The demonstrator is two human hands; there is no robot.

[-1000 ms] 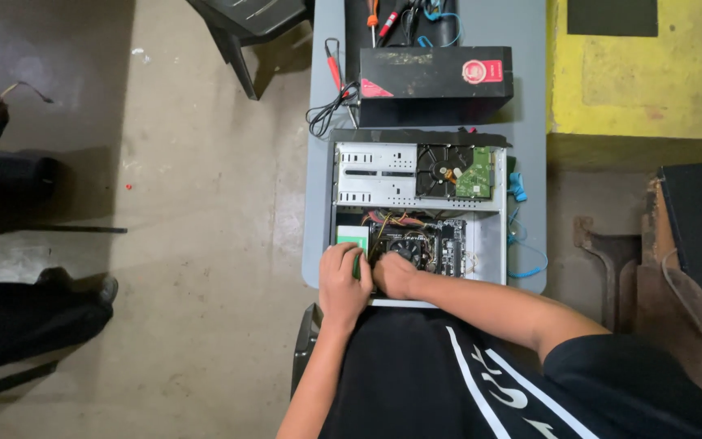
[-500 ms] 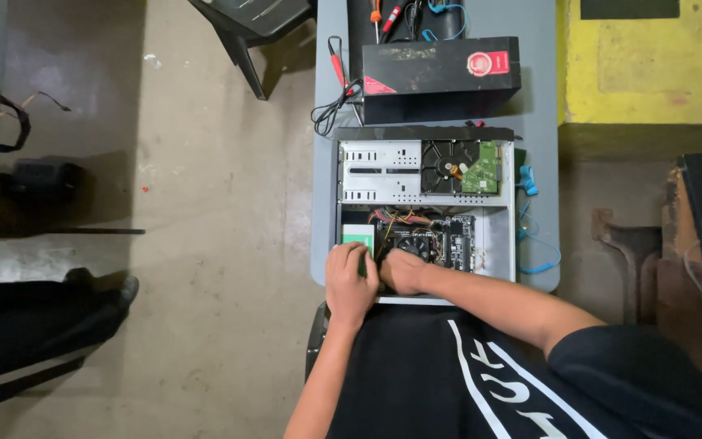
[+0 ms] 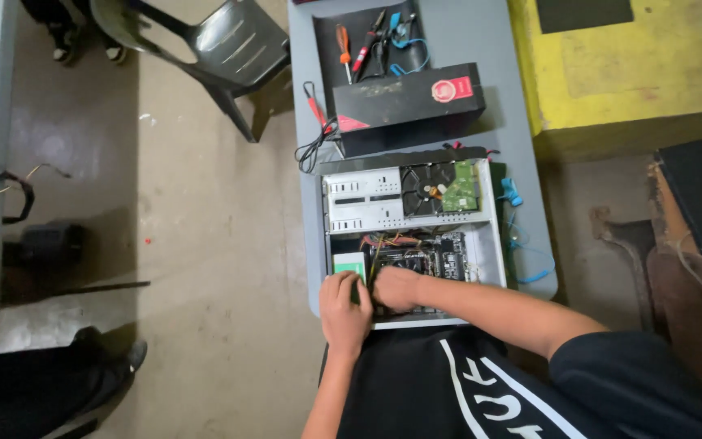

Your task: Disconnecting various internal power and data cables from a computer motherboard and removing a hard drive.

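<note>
Open computer case (image 3: 412,236), lying flat at the near edge of the grey counter (image 3: 513,122). Left hand (image 3: 344,305) and right hand (image 3: 397,289) both inside its near end, beside a small green-and-white part (image 3: 349,263); grip of each hidden, closure cannot be told. Unchanged from a second ago: hands stay put, work ongoing. Behind: black box (image 3: 408,102), screwdrivers (image 3: 343,45).
</note>
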